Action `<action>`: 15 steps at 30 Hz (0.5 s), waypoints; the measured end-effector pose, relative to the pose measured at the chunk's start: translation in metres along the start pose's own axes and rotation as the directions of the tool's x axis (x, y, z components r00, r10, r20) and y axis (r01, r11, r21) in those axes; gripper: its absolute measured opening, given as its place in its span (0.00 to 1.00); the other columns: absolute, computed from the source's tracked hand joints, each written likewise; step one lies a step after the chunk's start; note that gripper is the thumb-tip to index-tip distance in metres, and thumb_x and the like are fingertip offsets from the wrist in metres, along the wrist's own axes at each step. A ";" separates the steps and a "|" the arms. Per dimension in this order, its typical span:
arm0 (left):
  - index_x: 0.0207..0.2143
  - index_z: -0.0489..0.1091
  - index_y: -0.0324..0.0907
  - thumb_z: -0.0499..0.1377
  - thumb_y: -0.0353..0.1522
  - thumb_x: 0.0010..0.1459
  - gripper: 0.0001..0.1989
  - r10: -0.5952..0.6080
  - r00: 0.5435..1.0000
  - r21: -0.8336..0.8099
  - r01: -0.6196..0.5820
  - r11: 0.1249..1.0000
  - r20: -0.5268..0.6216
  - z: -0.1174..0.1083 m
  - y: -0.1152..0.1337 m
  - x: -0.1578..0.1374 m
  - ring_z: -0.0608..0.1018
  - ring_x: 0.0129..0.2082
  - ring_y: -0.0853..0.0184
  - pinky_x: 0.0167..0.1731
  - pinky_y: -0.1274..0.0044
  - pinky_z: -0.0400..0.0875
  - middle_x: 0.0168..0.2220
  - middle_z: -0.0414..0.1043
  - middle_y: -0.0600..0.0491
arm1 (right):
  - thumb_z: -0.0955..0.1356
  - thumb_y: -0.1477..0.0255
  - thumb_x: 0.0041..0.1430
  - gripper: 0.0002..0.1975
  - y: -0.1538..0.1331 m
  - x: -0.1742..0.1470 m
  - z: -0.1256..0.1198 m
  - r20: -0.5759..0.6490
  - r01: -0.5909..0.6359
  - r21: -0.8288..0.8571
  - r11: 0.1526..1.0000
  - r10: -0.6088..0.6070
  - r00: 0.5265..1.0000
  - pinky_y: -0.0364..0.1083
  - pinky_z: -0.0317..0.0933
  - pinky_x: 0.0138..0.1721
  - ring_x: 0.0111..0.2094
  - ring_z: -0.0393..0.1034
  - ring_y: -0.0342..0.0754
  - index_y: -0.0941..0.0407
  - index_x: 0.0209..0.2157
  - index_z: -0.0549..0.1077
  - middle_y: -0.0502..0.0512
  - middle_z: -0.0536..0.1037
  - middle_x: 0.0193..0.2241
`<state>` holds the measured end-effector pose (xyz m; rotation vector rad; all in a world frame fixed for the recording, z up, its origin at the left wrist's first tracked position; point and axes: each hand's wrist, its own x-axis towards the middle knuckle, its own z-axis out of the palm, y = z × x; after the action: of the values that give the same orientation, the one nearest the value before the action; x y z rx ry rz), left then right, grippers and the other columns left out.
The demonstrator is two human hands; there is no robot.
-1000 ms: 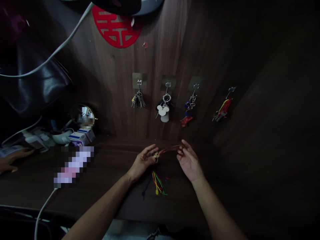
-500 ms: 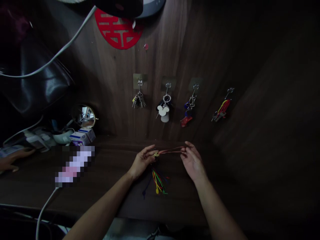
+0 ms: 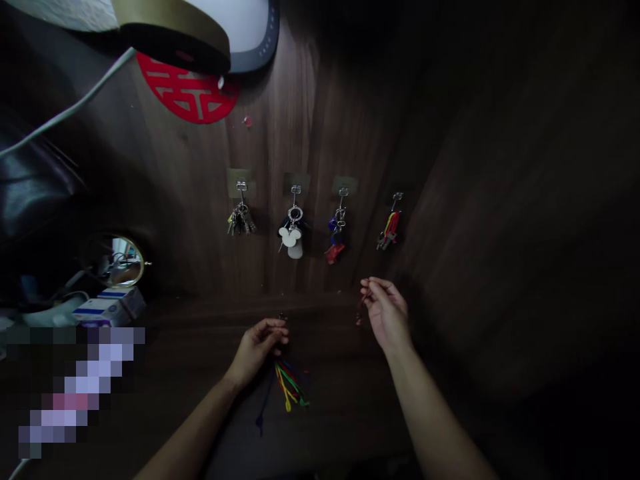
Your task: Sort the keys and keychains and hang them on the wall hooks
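Observation:
My left hand [image 3: 257, 348] is closed in a pinch just above the wooden surface at centre. What its fingers hold is hidden; a tiny dark bit shows beyond the fingertips. Below that hand lies a bunch of coloured cords [image 3: 287, 387], in yellow, green, red and blue with knotted ends. My right hand [image 3: 386, 313] is raised farther right, thumb and fingers pinched on a thin reddish cord [image 3: 365, 300]. The cord's lower end dangles left of the palm.
Four wall hooks carry a key bunch [image 3: 241, 220], keys with a white mouse-head tag [image 3: 290, 236], a blue and red keyring [image 3: 335, 252] and keys on red-yellow cords [image 3: 389, 230]. A round mirror [image 3: 123, 261] and boxes [image 3: 110, 307] stand left. A red paper cutout [image 3: 193, 100] is above.
The reddish cord, stretched between both hands before, now hangs from my right hand alone. The brass key at my left fingers is no longer visible. The view has shifted right.

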<state>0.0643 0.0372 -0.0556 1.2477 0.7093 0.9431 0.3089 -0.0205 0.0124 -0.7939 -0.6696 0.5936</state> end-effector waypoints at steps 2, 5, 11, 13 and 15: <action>0.36 0.71 0.39 0.64 0.38 0.46 0.16 -0.001 1.000 0.014 0.001 1.000 0.000 0.001 0.000 0.000 0.76 0.29 0.68 0.23 0.81 0.68 0.33 0.74 0.49 | 0.72 0.68 0.45 0.08 -0.009 0.011 -0.004 -0.029 0.079 -0.071 0.994 -0.081 0.996 0.40 0.60 0.27 0.30 0.71 0.41 0.54 0.30 0.73 0.50 0.78 0.30; 0.35 0.71 0.39 0.64 0.39 0.45 0.16 -0.005 1.000 0.022 0.005 1.000 -0.004 0.001 0.000 0.001 0.75 0.27 0.69 0.22 0.81 0.68 0.33 0.74 0.49 | 0.70 0.67 0.47 0.10 -0.022 0.031 -0.010 -0.067 0.218 -0.220 0.951 -0.238 0.969 0.40 0.60 0.27 0.34 0.72 0.44 0.54 0.33 0.73 0.53 0.78 0.33; 0.34 0.70 0.39 0.64 0.41 0.44 0.18 -0.017 1.000 0.031 0.017 0.999 -0.008 0.000 0.000 0.003 0.74 0.25 0.70 0.19 0.81 0.67 0.32 0.74 0.49 | 0.66 0.68 0.51 0.09 -0.044 0.075 -0.018 0.015 0.426 -0.496 0.757 -0.484 0.875 0.44 0.65 0.31 0.38 0.72 0.47 0.55 0.36 0.70 0.55 0.77 0.37; 0.34 0.70 0.39 0.64 0.40 0.45 0.17 -0.018 1.000 0.030 0.019 0.999 -0.017 0.000 0.000 0.004 0.74 0.24 0.70 0.19 0.82 0.66 0.33 0.74 0.49 | 0.64 0.69 0.53 0.09 -0.050 0.088 -0.017 0.083 0.470 -0.536 0.701 -0.511 0.856 0.45 0.66 0.33 0.39 0.72 0.48 0.55 0.37 0.70 0.56 0.77 0.37; 0.34 0.70 0.39 0.64 0.40 0.45 0.17 -0.019 1.000 0.029 0.020 0.999 -0.020 0.000 0.000 0.004 0.74 0.24 0.70 0.18 0.82 0.66 0.33 0.74 0.50 | 0.62 0.71 0.54 0.10 -0.056 0.099 -0.015 0.149 0.519 -0.565 0.641 -0.540 0.828 0.47 0.67 0.35 0.40 0.72 0.48 0.55 0.38 0.70 0.56 0.77 0.38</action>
<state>0.0662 0.0404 -0.0551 1.2565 0.7518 0.9328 0.3961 0.0101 0.0803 -1.1142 -1.0305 -0.2023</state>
